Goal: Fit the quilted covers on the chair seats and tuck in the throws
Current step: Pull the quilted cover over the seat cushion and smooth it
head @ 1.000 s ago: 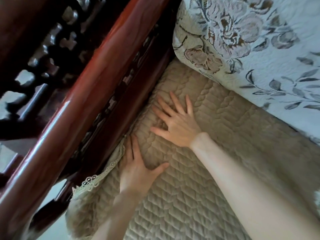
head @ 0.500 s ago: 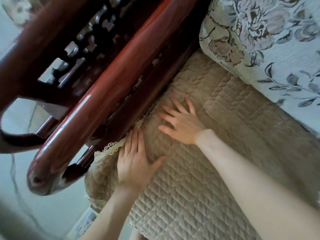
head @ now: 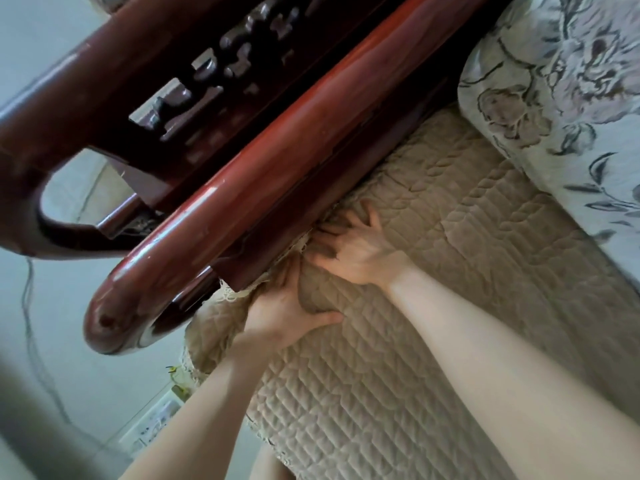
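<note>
I see the beige quilted cover (head: 450, 289) spread flat, its edge against the red wooden armrest (head: 263, 174). The left hand (head: 284, 310) and the right hand (head: 356, 251) grasp nothing, both pressing spread fingers into it there. A flowered throw (head: 571, 98) lies at its far end, and there is pale floor (head: 69, 341) at the left.

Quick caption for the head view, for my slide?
Left hand and right hand tuck the beige quilted cover down beside the red wooden armrest.

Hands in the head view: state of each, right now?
Left hand: open, straight fingers pressing the quilted cover down beside the armrest.
Right hand: fingertips buried in the cover; cannot tell.
</note>
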Demonstrator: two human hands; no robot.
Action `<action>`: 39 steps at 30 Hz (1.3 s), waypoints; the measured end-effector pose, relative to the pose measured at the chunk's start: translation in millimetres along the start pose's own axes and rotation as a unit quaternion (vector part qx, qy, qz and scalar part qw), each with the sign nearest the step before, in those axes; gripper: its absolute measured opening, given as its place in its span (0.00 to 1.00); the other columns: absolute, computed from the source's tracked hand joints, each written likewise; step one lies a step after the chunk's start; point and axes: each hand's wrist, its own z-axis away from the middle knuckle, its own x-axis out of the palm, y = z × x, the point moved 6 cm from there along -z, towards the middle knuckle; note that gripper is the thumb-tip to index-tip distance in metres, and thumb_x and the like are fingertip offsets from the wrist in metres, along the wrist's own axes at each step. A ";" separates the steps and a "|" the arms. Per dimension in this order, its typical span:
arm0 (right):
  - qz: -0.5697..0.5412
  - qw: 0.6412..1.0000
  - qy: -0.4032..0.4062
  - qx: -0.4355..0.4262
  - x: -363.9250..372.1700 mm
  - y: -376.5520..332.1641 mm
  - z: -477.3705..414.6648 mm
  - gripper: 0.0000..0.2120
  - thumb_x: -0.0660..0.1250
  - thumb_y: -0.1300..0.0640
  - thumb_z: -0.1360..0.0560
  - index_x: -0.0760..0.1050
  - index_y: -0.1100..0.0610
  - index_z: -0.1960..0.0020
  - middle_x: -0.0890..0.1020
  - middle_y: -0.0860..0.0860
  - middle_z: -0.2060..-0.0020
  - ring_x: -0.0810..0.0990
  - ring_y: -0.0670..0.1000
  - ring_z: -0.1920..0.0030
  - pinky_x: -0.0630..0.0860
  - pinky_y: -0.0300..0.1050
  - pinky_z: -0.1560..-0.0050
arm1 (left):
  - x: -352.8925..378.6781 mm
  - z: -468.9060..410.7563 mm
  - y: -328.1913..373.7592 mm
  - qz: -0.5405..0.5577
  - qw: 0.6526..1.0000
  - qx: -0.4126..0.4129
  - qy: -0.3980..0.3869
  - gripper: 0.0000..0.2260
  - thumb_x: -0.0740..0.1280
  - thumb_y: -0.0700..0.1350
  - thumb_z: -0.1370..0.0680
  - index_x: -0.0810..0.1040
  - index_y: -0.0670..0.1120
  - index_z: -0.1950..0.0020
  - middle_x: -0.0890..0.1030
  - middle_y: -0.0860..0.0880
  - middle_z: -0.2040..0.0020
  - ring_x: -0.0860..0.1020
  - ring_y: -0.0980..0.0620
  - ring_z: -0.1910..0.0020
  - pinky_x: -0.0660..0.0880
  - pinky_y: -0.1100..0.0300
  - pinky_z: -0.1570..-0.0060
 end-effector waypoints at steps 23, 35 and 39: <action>0.078 0.991 -0.003 -0.107 20.1 -36.9 19.0 0.42 0.56 0.27 0.28 0.53 0.47 0.22 0.57 0.43 0.23 0.49 0.53 0.23 0.41 0.57 0.27 | 10.2 44.2 -59.6 -0.068 0.995 -0.057 0.039 0.61 0.55 0.83 0.46 0.48 0.49 0.21 0.56 0.54 0.22 0.53 0.52 0.23 0.50 0.50 0.26; 0.116 0.989 -0.022 -0.083 33.6 -51.6 -7.9 0.44 0.51 0.22 0.32 0.60 0.47 0.24 0.63 0.45 0.25 0.54 0.51 0.24 0.44 0.57 0.27 | 14.5 20.9 -73.4 0.025 0.996 -0.056 0.066 0.62 0.64 0.81 0.52 0.60 0.50 0.25 0.69 0.49 0.27 0.64 0.49 0.27 0.58 0.47 0.27; 0.105 0.987 0.027 -0.116 28.6 -58.3 13.1 0.43 0.54 0.24 0.30 0.58 0.47 0.23 0.63 0.44 0.25 0.53 0.49 0.24 0.41 0.54 0.26 | 16.1 46.3 -70.0 -0.004 0.993 -0.054 0.102 0.61 0.62 0.79 0.47 0.53 0.48 0.22 0.58 0.50 0.22 0.52 0.50 0.23 0.45 0.48 0.26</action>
